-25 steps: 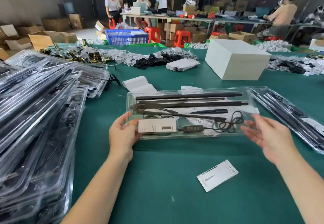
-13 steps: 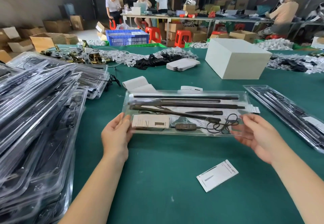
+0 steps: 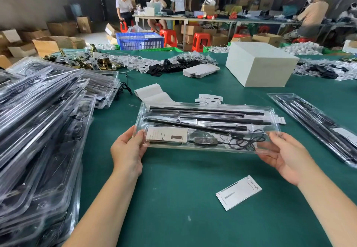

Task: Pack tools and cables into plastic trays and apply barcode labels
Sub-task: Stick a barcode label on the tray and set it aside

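Head view: tray [image 3: 207, 147] now lifted w/ near edge raised off the green table [image 3: 173, 198], closer to the person than 1 s ago, prob. to check contents or carry it to a stack. Left hand [image 3: 126, 153] clamps its left end, thumb on top. Right hand [image 3: 284, 156] holds the right end, fingers under, thumb on the rim. Loose label card [image 3: 238, 192] lies near-right.

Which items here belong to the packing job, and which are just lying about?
In the job: clear tray, left hand, right hand, black rods, cable, paper card.
Lying about: white box, blue crate, red stools.
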Available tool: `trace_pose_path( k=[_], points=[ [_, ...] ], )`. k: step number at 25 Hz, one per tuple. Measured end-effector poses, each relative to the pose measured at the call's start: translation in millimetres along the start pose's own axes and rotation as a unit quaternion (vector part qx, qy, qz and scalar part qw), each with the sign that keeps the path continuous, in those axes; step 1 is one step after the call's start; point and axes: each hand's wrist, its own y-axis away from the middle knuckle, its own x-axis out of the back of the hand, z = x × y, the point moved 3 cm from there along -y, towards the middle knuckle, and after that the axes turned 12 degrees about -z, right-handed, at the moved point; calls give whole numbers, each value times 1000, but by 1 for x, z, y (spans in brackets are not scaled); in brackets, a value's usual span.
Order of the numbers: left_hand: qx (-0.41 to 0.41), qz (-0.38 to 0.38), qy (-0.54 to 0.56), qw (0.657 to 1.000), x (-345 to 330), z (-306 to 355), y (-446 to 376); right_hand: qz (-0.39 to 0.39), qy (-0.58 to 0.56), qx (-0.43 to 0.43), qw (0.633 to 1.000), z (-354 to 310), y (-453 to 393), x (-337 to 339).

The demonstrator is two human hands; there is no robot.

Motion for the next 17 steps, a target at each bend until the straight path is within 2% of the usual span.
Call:
trace_pose_path(
  k=[2,4,6,9,11,13,17],
  points=[
    [7,-15,2,1000,-5,-1,3,28,-44,5,999,-3,0,1],
    [26,-27,25,999,-10,-4,7,53,-149,14,987,-4,1,-5],
    [46,-34,63,996,-16,-7,11,34,-211,17,977,0,3,-24],
    [57,-44,85,994,-20,-8,16,-59,-184,-45,980,22,13,-75],
    [57,-48,97,993,-21,-8,18,-86,-185,-61,977,32,18,-106],
    [60,-55,113,990,-21,-9,19,-76,-200,-60,975,36,19,-127],
    [82,-101,83,988,-30,-14,24,4,-214,-46,976,40,13,-142]
  ],
)
